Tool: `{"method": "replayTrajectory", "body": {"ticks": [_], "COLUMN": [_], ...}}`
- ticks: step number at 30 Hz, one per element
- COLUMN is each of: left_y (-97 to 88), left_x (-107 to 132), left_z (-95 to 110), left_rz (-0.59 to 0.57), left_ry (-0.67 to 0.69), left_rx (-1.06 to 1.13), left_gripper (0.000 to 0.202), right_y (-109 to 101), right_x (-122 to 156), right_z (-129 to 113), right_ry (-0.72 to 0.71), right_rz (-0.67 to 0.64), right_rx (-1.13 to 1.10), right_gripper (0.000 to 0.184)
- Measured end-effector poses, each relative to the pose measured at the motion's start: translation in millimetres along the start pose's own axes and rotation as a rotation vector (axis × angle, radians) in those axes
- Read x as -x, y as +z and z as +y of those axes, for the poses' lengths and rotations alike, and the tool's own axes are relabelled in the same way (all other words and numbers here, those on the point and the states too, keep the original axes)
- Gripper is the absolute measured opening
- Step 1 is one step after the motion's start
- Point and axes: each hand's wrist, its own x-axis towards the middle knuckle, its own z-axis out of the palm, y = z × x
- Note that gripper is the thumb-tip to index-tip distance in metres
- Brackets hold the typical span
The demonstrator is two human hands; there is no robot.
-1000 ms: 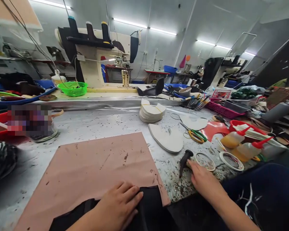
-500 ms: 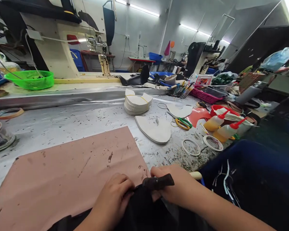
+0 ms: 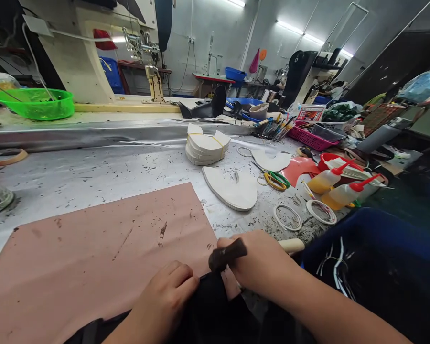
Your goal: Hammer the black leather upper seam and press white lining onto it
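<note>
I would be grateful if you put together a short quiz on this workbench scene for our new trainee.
1. What tool does the person's right hand hold?
2. True or false: the left hand touches the black material.
3. Where do the scissors lie?
A) On the pink sheet
B) On the bench, beside the red piece
C) In the green basin

Key: 1. A hammer. 2. True. 3. B.

Green bowl (image 3: 39, 110) near sewing machine (image 3: 88, 79)
</note>
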Motion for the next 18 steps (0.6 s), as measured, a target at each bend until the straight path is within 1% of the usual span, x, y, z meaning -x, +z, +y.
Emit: {"method": "replayTrajectory", "body": {"ticks": [3,5,8,11,15,18], "left_y": [-1.4,-1.5,-0.4,0.5,-2.3,-8.2], "left_x": [-0.4,-0.5,-1.3,-2.9,-1.9,2.8], "left_z": [0.3,-0.2,-1.1,-1.2,-2.6,-6.0], "left_rz": [-0.014,-0.028,-0.027,-0.014,-0.029,-0.056], "left_ry": [0.042,0.045,0.04,0.035,-0.018,-0.138], "left_rx": [0.004,0.011,0.007,0.007,0.001,-0.013], "left_gripper": [0.023,0.024,0.025,0.026,0.024,0.017], "right_y": [-0.6,-0.2,0.4,2.3,8.6,12.2], "right_x": [-3.0,-4.7,-6.1,-5.7,-5.7,-8.0], "right_z": [-1.1,-1.7,-2.8,-4.3,-6.0,-7.7], "right_ry": [-0.05,-0.075,-0.06,-0.094,-0.073,-0.086], "right_rz": [-0.041,-0.068,-0.019,-0.039,0.015,-0.025], "right_rx": [-0.006,0.022,0.019,0.018,0.006,-0.003], "right_gripper": [0.014,0.015,0.015,0.011,0.01,0.009]}}
